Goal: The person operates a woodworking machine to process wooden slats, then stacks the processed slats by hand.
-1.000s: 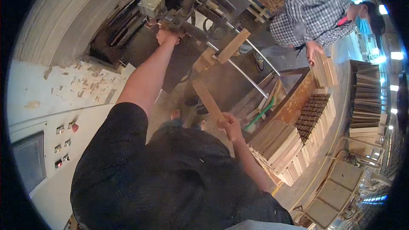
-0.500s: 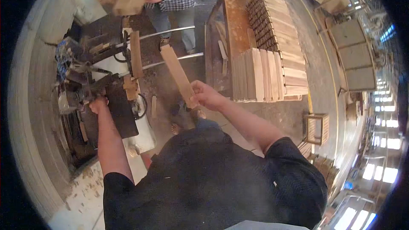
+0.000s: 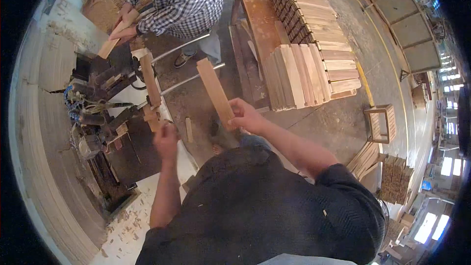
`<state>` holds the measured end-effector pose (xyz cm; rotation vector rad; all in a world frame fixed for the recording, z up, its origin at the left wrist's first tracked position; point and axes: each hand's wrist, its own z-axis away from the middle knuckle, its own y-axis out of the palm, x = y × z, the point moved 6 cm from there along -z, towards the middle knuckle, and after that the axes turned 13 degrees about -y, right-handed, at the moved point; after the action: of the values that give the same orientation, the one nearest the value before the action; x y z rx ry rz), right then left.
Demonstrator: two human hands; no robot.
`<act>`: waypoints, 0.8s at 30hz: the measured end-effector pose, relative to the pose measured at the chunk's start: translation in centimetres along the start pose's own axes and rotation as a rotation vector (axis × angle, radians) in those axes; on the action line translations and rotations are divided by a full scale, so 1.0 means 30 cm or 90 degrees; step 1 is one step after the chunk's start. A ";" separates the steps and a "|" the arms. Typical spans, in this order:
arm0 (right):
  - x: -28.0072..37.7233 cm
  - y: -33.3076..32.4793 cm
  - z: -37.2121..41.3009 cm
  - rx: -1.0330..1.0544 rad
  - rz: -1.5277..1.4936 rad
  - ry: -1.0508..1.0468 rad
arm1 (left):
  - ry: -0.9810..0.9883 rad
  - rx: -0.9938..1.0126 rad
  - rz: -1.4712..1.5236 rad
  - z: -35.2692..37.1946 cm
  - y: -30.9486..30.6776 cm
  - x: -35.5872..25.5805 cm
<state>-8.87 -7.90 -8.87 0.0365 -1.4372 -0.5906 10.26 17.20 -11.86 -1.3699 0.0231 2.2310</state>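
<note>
Right hand point(image 3: 244, 117): we pinch the slat point(image 3: 215, 91) near one end, probably keeping its length clear.
Left hand point(image 3: 167, 141): fingers seem curled; whether gripping, we cannot tell.

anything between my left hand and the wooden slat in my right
Nothing visible stands between the left hand and the wooden slat; the small strip in that gap appears to lie on the floor.

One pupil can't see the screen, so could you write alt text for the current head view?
A person's right hand holds a wooden strip; the left hand is near a machine. Beyond, a co-worker holds a board, and stacked wood stands on a table.
</note>
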 end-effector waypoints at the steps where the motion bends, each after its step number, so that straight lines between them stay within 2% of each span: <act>1: 0.003 0.007 -0.001 0.032 0.006 -0.032 | -0.009 0.124 0.027 0.054 0.119 -0.065; 2: 0.021 0.012 0.001 0.029 0.004 -0.036 | -0.017 0.249 0.052 0.097 0.228 -0.130; 4: 0.099 0.041 0.014 0.069 0.070 -0.060 | -0.019 0.376 0.115 0.179 0.383 -0.274; 5: 0.131 0.043 0.018 0.062 0.069 -0.066 | -0.016 0.382 0.109 0.187 0.427 -0.321; 7: 0.213 0.018 0.028 -0.024 0.029 -0.128 | 0.149 0.328 -0.011 0.193 0.500 -0.429; 8: 0.257 -0.005 0.038 -0.028 0.025 -0.133 | 0.151 0.331 -0.017 0.172 0.537 -0.458; 10: 0.406 -0.118 0.072 -0.118 0.417 -0.236 | 0.173 0.322 0.032 0.116 0.596 -0.537; 12: 0.552 -0.259 0.120 -0.252 0.533 -0.266 | 0.201 0.289 0.038 0.089 0.661 -0.679; 14: 0.647 -0.444 0.170 -0.347 0.769 -0.405 | 0.165 0.268 0.090 0.068 0.736 -0.825; 15: 0.689 -0.519 0.195 -0.378 0.838 -0.395 | 0.167 0.271 0.077 0.018 0.801 -0.860; 16: 0.726 -0.580 0.220 -0.408 0.909 -0.384 | 0.231 0.287 0.058 -0.041 0.877 -0.902; 17: 0.728 -0.640 0.241 -0.417 0.902 -0.382 | 0.295 0.304 0.039 -0.087 0.958 -0.939; 18: 0.717 -0.697 0.250 -0.408 0.962 -0.325 | 0.297 0.309 0.030 -0.127 1.041 -0.963; 19: 0.702 -0.747 0.251 -0.398 1.022 -0.266 | 0.375 0.306 -0.060 -0.147 1.133 -0.995; 20: 0.686 -0.780 0.256 -0.407 1.017 -0.263 | 0.452 0.301 -0.149 -0.157 1.224 -1.017; 21: 0.658 -0.800 0.262 -0.399 1.040 -0.241 | 0.452 0.307 -0.156 -0.178 1.309 -1.018; 23: 0.634 -0.830 0.270 -0.394 1.060 -0.210 | 0.320 0.379 -0.175 -0.236 1.492 -0.973; 24: 0.628 -0.835 0.268 -0.394 1.048 -0.199 | 0.317 0.385 -0.180 -0.264 1.562 -0.962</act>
<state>-25.03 -34.37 0.42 -1.6160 -1.0483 0.3952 6.70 -37.59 -3.18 -1.4214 0.5876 1.4352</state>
